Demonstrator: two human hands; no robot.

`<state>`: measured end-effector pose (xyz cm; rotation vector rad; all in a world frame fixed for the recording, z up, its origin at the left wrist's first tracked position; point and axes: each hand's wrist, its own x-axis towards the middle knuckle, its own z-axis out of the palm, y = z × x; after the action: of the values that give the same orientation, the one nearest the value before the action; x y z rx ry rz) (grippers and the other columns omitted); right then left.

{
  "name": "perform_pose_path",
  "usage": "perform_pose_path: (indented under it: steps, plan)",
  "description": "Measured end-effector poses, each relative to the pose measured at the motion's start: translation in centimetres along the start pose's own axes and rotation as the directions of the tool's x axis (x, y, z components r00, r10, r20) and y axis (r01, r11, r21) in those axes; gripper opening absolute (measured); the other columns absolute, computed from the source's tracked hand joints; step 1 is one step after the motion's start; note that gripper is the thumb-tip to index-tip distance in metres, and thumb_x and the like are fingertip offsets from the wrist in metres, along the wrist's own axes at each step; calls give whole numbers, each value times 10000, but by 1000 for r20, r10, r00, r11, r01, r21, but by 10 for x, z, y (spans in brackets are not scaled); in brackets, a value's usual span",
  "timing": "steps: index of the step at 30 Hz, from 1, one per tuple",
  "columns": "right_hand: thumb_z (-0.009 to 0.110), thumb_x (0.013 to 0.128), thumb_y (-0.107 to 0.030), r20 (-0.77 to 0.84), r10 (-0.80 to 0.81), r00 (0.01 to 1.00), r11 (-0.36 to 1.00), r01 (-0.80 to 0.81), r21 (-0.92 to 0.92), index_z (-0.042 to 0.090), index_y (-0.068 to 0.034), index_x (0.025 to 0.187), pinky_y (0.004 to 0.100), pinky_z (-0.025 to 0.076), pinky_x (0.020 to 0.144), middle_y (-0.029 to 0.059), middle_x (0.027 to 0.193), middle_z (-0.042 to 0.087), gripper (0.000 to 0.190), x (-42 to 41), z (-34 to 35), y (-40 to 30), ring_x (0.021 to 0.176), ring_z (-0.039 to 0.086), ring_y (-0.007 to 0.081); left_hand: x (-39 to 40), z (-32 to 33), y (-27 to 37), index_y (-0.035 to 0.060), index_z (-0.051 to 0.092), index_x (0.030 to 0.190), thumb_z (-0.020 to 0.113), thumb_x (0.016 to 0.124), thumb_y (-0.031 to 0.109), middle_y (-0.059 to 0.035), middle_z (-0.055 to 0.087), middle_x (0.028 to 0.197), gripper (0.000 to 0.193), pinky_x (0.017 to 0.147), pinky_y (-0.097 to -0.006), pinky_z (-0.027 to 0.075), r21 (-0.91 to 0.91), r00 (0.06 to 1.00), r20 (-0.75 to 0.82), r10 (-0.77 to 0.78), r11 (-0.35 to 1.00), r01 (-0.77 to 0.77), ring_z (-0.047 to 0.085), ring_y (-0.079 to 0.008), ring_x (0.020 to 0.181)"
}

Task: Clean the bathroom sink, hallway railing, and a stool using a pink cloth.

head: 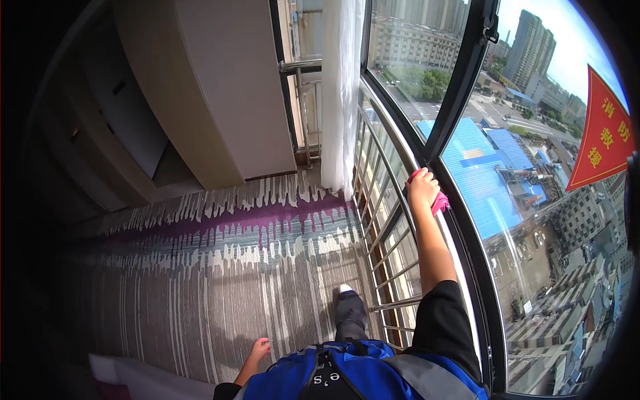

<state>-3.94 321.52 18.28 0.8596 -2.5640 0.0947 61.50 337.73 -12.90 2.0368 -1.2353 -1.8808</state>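
My right hand (424, 189) is closed around a pink cloth (440, 202) and presses it on the shiny metal handrail (400, 145) along the window. Part of the cloth is hidden under my fingers. Beside the rail runs the black window frame (470, 225). Low over the carpet, near my body, hangs my left hand (260, 347), touching nothing that I can see; its fingers look slightly curled and are partly turned from view.
Metal bars (380, 230) stand below the handrail. A white curtain (337, 100) hangs at the corner by the wall (235, 85). Patterned carpet (225, 300) covers the floor. At the lower left is a white furniture edge (150, 377). A red pennant (602, 135) with writing is on the glass.
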Motion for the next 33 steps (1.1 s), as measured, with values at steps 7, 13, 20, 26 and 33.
perform_pose_path:
  steps: [7,13,20,26,33]
  plan:
    - [515,798,-238,-284,-63,957,992,28,-126,495,-46,982,347,464,572,68,840,561,267,164,93,-127,700,580,221,41,47,45,87,494,1133,588,743,182,-63,593,820,412,482,-336,447,-206,987,-98,-130,973,108,585,-169,605]
    - [695,648,-483,-156,-95,983,990,77,-119,443,-40,1027,351,498,586,76,893,559,635,265,119,-197,741,599,239,15,86,143,71,475,1177,568,815,217,-74,593,792,401,522,-278,441,-186,997,-57,-54,982,42,558,-141,644]
    - [602,761,-376,-338,-208,918,948,105,-301,459,-58,964,339,493,470,57,780,566,403,331,163,-238,641,608,221,9,82,157,61,507,1155,582,795,221,-136,608,906,401,674,-319,486,-152,970,-234,-60,988,25,602,-196,760]
    - [626,762,-375,-145,-279,949,946,246,-209,406,-47,1121,325,543,549,117,899,585,533,322,157,-210,712,646,271,28,37,106,87,565,1087,600,771,271,-179,601,1008,367,812,-363,458,-23,938,-286,-194,980,196,576,-290,941]
    - [573,775,-491,-38,-236,971,936,238,260,434,-55,1039,375,526,572,145,898,604,529,244,151,-325,703,634,298,101,-58,46,65,591,956,549,776,293,-116,607,830,293,533,-409,461,-133,984,-26,175,975,-177,573,-205,671]
